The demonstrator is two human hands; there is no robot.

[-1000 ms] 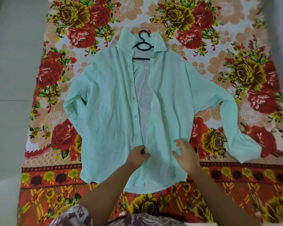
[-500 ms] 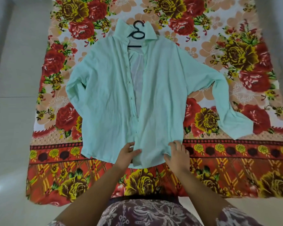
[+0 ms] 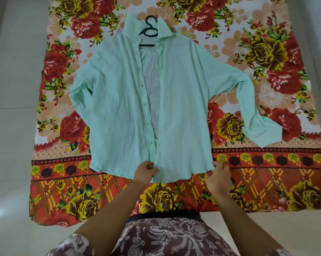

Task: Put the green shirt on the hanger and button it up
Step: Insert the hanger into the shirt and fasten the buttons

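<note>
The pale green shirt (image 3: 182,100) lies flat and face up on a floral cloth, its front unbuttoned and parted down the middle. A black hanger (image 3: 150,31) sits inside the collar, with its hook poking out at the top. My left hand (image 3: 144,171) pinches the bottom inner corner of the right front panel at the hem. My right hand (image 3: 219,175) grips the same panel's outer bottom corner. The row of buttonholes runs down the edge of the left panel.
The floral cloth (image 3: 267,172), red, orange and yellow, is spread on a pale tiled floor (image 3: 11,126). My patterned clothing (image 3: 167,235) fills the bottom of the view. The shirt's right sleeve (image 3: 255,115) reaches out toward the cloth's right side.
My hands slid down and apart along the right panel's hem, the right hand going out to its outer corner. The panel now lies flatter, and my head has pulled back.
</note>
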